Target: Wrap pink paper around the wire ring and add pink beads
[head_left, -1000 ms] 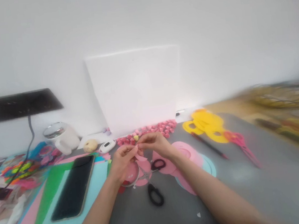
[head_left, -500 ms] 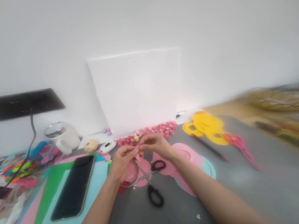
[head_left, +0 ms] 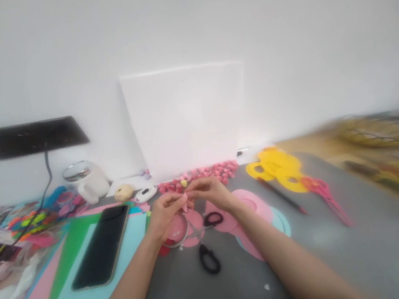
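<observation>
A small pink paper piece (head_left: 185, 203) is pinched between the fingertips of my left hand (head_left: 165, 214) and my right hand (head_left: 212, 191), which meet at the middle of the grey mat. Just behind them lies a row of small pink and red rolled paper pieces (head_left: 220, 170). Black-handled scissors (head_left: 209, 259) lie below my hands, over pink paper circles (head_left: 193, 218). More pink circles (head_left: 253, 206) and a light blue one (head_left: 284, 224) sit partly under my right forearm.
A phone (head_left: 102, 246) rests on coloured paper sheets (head_left: 125, 255) at the left, near a white mug (head_left: 92, 182). To the right are yellow paper shapes (head_left: 277, 164), a pencil (head_left: 281, 193) and pink scissors (head_left: 327, 197). A white board (head_left: 189, 121) leans on the wall.
The whole view has shifted slightly, so things appear a little further right. Both hands stay together at the pink paper, with only slight finger movement.
</observation>
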A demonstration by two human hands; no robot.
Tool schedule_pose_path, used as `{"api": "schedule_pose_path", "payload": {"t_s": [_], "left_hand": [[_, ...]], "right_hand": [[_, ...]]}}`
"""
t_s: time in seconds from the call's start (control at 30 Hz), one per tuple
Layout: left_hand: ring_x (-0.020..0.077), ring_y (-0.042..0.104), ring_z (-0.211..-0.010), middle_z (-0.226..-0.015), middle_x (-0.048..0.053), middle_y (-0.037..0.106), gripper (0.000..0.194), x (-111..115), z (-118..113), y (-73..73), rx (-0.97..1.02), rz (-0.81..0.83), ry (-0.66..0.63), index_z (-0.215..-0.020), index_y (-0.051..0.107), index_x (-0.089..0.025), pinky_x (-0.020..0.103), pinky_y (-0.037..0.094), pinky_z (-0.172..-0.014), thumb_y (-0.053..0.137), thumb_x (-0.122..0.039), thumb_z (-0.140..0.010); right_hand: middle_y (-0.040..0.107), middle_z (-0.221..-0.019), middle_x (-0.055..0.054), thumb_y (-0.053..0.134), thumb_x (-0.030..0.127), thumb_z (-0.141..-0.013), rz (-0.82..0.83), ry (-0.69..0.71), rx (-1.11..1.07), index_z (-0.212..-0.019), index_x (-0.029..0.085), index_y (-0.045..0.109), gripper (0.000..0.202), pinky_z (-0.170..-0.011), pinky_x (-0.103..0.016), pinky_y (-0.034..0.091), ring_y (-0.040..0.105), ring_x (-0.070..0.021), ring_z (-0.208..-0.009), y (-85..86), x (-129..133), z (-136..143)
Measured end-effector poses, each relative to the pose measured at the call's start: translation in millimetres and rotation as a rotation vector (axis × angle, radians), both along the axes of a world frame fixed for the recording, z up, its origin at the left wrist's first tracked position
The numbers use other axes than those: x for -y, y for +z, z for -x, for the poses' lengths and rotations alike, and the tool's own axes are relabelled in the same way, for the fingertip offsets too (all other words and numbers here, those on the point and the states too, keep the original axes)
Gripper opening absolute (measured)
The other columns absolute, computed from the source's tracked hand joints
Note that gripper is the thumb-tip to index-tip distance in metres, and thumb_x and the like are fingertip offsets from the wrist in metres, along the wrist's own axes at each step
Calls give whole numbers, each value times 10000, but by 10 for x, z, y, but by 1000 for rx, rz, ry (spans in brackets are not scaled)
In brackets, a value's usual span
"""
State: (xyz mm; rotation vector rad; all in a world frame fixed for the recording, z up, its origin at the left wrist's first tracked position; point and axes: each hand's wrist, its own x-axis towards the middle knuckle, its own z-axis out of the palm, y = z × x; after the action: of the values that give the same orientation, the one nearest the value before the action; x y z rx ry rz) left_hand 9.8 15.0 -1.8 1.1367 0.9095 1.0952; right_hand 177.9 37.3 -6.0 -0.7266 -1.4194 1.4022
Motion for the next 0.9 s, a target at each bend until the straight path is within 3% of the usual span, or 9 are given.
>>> {"api": "schedule_pose_path", "payload": {"t_s": [0.17,0.4,0.73,0.9], "left_hand": [[180,628,-618,-634,73,687,179,3,12,-21,-20,6,-15,-743,685,-119,293,461,-630,712,-282,-675],[172,623,-605,-648,88,699,199,3,12,17,-28,7,34,-626,651,-123,287,463,-608,709,-307,-677],[218,656,-596,-619,99,704,292,-8,16,-40,-99,21,32,-746,669,-103,319,500,-606,690,-388,-684],[240,664,-597,-602,110,697,380,-2,0,-4,-10,87,36,-716,662,-97,321,494,-574,640,-477,-706]], "right_hand": [[670,-695,-26,756,309,-610,2,-6,5,-711,148,672,208,-622,-283,512,614,-140,-627,-14,5,26],[702,-796,-50,702,327,-677,-8,13,86,-860,162,717,247,-736,-321,516,649,-170,-730,18,3,-28],[667,-728,-36,747,325,-620,-19,18,70,-742,129,667,244,-623,-270,510,615,-130,-618,-42,2,26],[661,-743,-28,726,303,-651,-46,10,82,-750,140,674,198,-646,-262,501,613,-134,-670,-30,4,15]]}}
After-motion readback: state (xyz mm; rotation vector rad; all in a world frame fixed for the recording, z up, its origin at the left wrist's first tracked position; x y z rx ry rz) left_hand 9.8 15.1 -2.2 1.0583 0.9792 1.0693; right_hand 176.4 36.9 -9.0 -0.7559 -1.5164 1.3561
